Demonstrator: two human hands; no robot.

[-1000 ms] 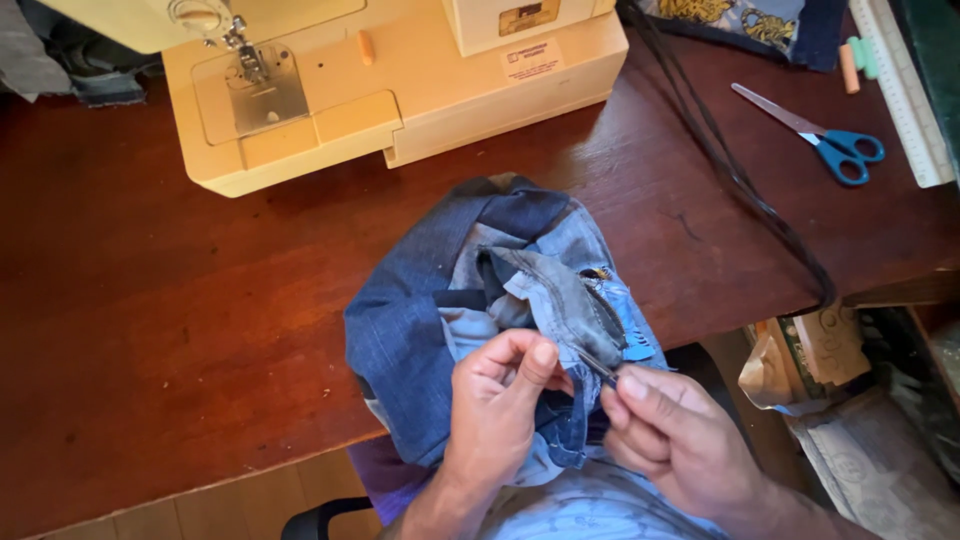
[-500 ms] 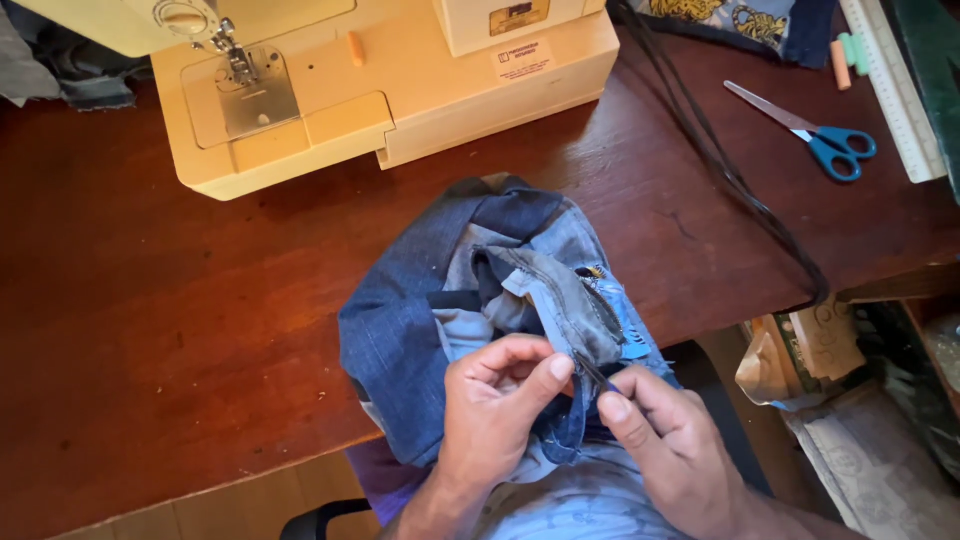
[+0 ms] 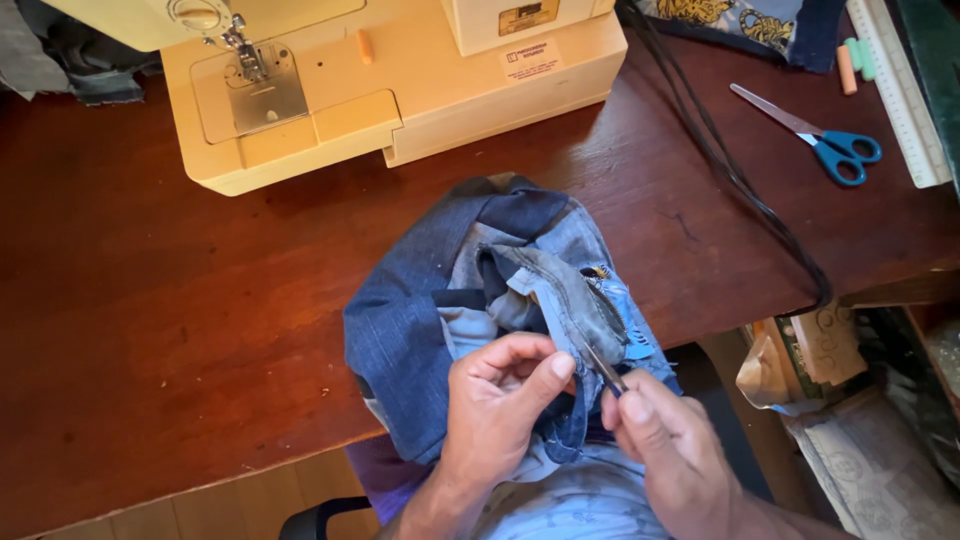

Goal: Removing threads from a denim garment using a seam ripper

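Note:
A bundle of blue denim patchwork fabric [image 3: 440,300] lies at the near edge of a dark wooden table [image 3: 150,320], spilling onto my lap. My left hand [image 3: 500,405] pinches a folded denim edge near the bundle's front. Beside it, my right hand [image 3: 670,455] grips a thin dark metal tool [image 3: 603,368] whose tip points up into a worn seam with a zipper [image 3: 600,290]. The two hands nearly touch over the seam.
A cream sewing machine [image 3: 400,90] stands at the back of the table. Blue-handled scissors [image 3: 825,140] and a white ruler [image 3: 900,95] lie at the right. A black cord [image 3: 730,170] crosses the table. Paper bags [image 3: 800,360] sit below the right edge.
Both hands have shifted slightly on the denim. My right hand now holds the thin tool up against the seam, and the left thumb presses the fold closer to it.

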